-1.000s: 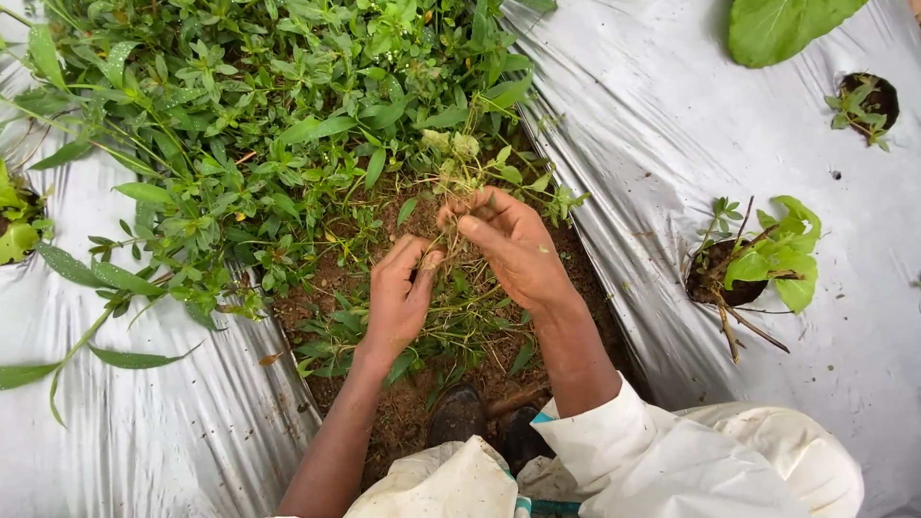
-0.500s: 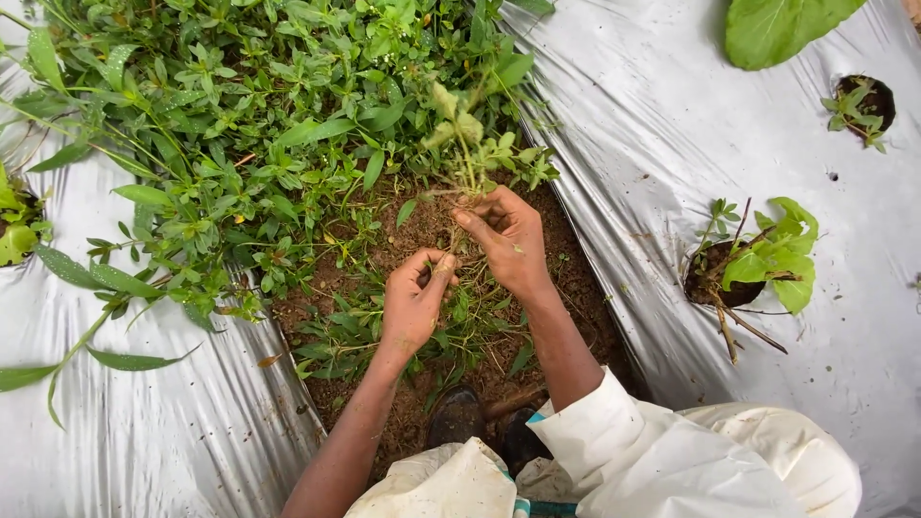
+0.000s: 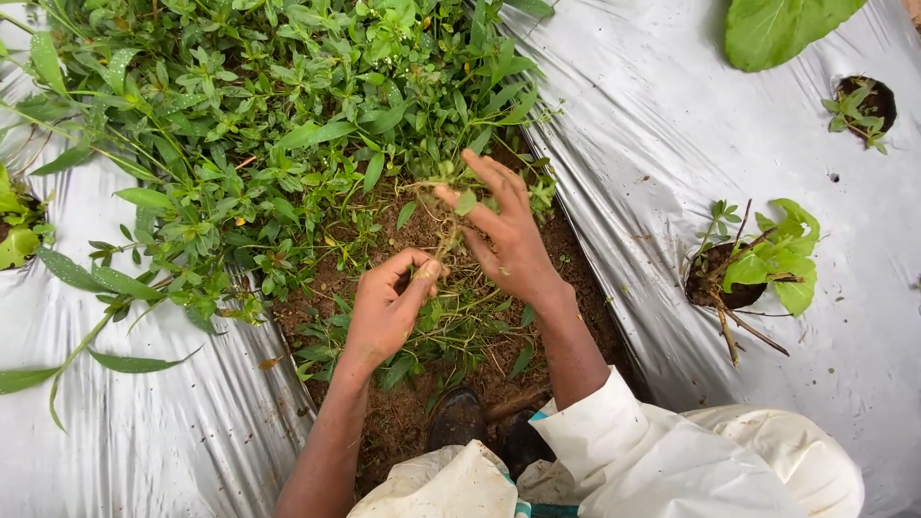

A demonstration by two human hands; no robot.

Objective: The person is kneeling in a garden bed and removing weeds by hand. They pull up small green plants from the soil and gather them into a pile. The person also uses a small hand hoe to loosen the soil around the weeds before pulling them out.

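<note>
Both hands work a weed clump [image 3: 446, 206] over bare soil [image 3: 403, 412]: the left hand [image 3: 389, 307] pinches its stems, apparently, below the right hand [image 3: 508, 240], whose spread fingers [image 3: 494, 177] touch its leafy top, silver plastic sheeting [image 3: 652, 144] lying either side.

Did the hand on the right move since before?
Yes. The right hand has opened its fingers and slid back toward the person, away from the dense weeds; it is lower against the silver sheet edge.
</note>
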